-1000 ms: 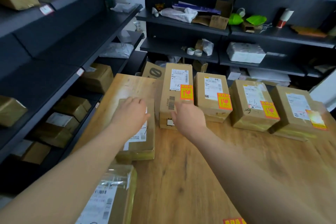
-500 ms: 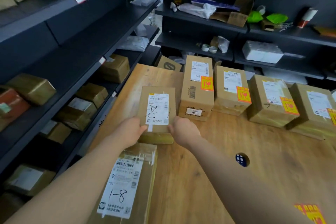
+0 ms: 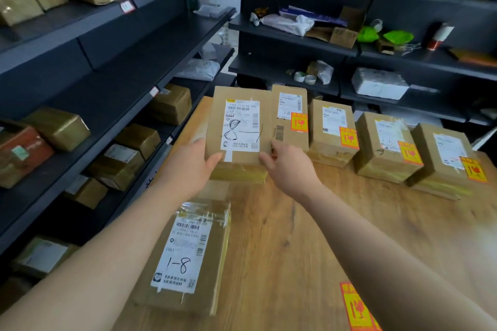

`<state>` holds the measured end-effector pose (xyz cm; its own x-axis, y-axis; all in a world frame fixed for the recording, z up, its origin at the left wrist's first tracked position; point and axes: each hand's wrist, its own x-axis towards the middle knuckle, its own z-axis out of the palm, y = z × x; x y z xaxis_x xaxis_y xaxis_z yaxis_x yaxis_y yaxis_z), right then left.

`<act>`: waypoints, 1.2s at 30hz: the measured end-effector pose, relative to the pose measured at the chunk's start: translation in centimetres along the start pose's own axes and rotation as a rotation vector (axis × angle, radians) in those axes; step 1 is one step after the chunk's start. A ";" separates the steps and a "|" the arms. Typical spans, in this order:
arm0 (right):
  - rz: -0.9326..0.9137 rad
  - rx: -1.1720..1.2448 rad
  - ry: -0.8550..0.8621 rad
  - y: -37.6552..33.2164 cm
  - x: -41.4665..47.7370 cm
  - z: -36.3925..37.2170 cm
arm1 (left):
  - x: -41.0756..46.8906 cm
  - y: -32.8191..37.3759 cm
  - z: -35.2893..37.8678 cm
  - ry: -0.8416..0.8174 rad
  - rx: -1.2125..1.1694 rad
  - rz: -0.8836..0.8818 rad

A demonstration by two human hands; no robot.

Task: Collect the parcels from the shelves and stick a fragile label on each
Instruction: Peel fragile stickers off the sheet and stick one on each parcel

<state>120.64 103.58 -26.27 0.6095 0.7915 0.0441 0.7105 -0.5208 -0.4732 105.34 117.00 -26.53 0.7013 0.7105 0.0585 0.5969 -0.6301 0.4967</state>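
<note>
Six parcels (image 3: 332,129) at the table (image 3: 295,236), four bearing orange fragile labels (image 3: 348,138).

Light was dim and soft, with faint shadows; glare shone on a taped parcel (image 3: 185,255) near left. Shelves (image 3: 107,94) bowed at the edges, and the view was slightly blurred.

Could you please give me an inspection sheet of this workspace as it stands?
Surface: wooden table, parcels along its far and left sides.
Job's things: held parcel, no fragile label showing; four labelled parcels in a row to its right; 1-8 parcel, unlabelled, nearest; label sheet at the near edge.
Clutter: tape rolls and white bag behind the table.
Grippers: left hand and right hand grip the held parcel's near corners.
Cables: nothing seen.
Surroundings: dark shelves at left hold more parcels.
</note>
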 end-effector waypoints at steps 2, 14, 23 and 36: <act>-0.018 -0.028 0.042 0.2 -1.7 -2.0 | -1.4 1.8 -0.6 0.035 0.031 0.023; 0.035 -0.096 -0.023 9.7 -20.5 -5.5 | -18.5 10.8 7.2 -0.048 0.034 0.052; 0.093 -0.068 -0.172 15.0 -30.3 -2.2 | -28.5 12.8 13.5 -0.166 0.067 -0.073; 0.142 -0.071 -0.251 16.1 -33.5 0.2 | -31.9 13.6 15.6 -0.274 0.222 -0.136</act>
<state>111.61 68.77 -35.52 0.6052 0.7586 -0.2413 0.6524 -0.6464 -0.3956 97.20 80.91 -35.21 0.6697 0.7015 -0.2436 0.7410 -0.6093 0.2823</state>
